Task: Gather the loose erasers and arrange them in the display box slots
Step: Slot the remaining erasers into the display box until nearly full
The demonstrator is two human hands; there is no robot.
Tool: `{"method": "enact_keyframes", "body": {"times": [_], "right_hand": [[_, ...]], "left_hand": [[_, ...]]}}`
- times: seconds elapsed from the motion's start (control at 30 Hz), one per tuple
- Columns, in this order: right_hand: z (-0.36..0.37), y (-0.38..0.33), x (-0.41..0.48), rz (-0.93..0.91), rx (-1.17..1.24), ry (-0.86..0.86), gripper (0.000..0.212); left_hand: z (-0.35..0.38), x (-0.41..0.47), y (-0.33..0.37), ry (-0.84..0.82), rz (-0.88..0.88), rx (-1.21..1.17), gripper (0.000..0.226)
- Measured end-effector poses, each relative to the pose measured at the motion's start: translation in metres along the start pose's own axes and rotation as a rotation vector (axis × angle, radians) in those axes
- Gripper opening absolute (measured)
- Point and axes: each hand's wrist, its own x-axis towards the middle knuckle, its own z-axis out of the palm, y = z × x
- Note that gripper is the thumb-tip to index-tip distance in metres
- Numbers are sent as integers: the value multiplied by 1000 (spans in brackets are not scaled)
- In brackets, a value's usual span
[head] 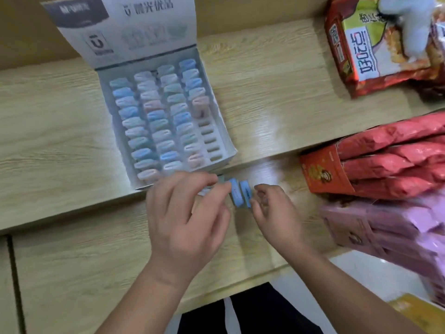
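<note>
The white display box (pixel 227 143) lies open on the wooden shelf, its lid (pixel 125 27) propped up behind. Pastel erasers fill most of its four slot columns; the right column has several bare slots (pixel 212 143) in its near half. Just in front of the box, two blue erasers (pixel 240 192) stand side by side between my hands. My left hand (pixel 187 213) pinches the left blue eraser and covers others beneath its fingers. My right hand (pixel 272 210) touches the right blue eraser with curled fingers.
A red snack bag (pixel 375 54) with a white plush toy (pixel 409 22) on it sits at the back right. An orange carton of red packets (pixel 385 162) and pink packets (pixel 390 232) crowd the right side. The shelf edge (pixel 72 222) runs below my hands.
</note>
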Motion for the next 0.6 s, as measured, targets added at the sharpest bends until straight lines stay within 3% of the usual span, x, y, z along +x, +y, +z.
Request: {"method": "enact_keyframes", "body": {"times": [0.07, 0.13, 0.2, 0.3, 0.4, 0.6], "right_hand": [[9, 2, 0, 27, -6, -30, 31], [16, 3, 0, 54, -27, -52, 31], [22, 2, 0, 81, -51, -49, 33], [27, 1, 2, 115, -85, -17, 32], [27, 4, 3, 149, -93, 4, 30], [22, 7, 4, 177, -62, -26, 26]], "left_hand": [[8, -10, 0, -3, 46, -5, 19], [22, -27, 0, -125, 22, -34, 14], [44, -42, -1, -338, -170, -44, 21], [75, -54, -1, -624, -596, -38, 19], [100, -56, -2, -710, -826, -20, 20], [128, -58, 4, -796, -875, 130, 36]]}}
